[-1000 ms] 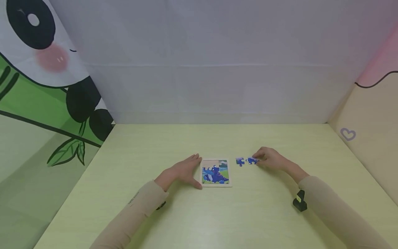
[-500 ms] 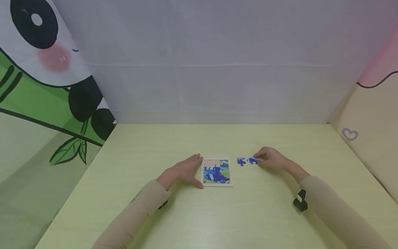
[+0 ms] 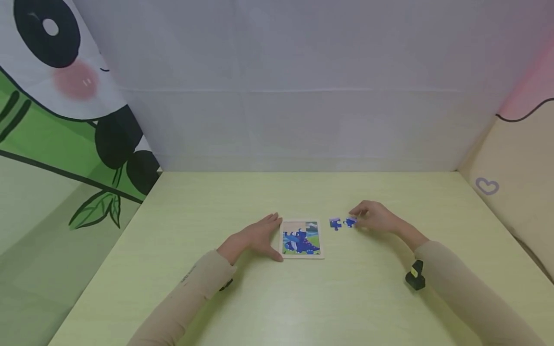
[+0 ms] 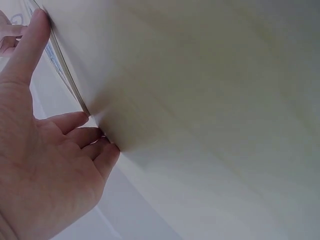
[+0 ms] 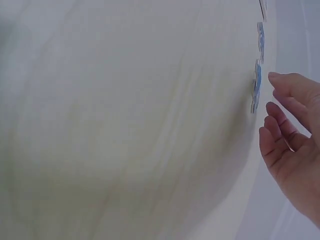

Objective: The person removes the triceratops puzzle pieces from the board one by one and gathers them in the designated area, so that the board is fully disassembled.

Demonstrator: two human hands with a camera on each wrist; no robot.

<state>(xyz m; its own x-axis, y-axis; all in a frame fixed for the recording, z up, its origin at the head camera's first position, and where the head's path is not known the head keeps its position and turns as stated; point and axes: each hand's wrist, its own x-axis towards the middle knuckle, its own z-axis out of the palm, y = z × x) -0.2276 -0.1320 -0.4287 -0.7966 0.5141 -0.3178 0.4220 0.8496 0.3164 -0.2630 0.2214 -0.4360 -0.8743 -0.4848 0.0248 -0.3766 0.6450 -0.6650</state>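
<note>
A small jigsaw puzzle tray (image 3: 322,240) with a pale border lies on the table, showing a blue dinosaur; part of its upper left has bare backing. My left hand (image 3: 258,238) spans its left side, fingers straight, thumb by the lower corner and fingertips by the upper one. To the tray's right lie two loose blue jigsaw pieces: a left piece (image 3: 335,223) and a right piece (image 3: 349,222). Over the right piece, my right hand (image 3: 377,218) hovers with loosely bent fingers. The right wrist view shows a gap between these fingers (image 5: 284,85) and the nearer piece (image 5: 256,87).
A pale wood-look table (image 3: 277,298) carries everything. Behind it hangs a plain grey-white cloth (image 3: 285,125). On the left is a printed panel (image 3: 56,139) with a cartoon face and leaves; a beige and pink panel (image 3: 515,158) borders the right.
My right hand has risen slightly and moved left, from the right piece's edge to just above it. The left hand keeps its place at the tray.
</note>
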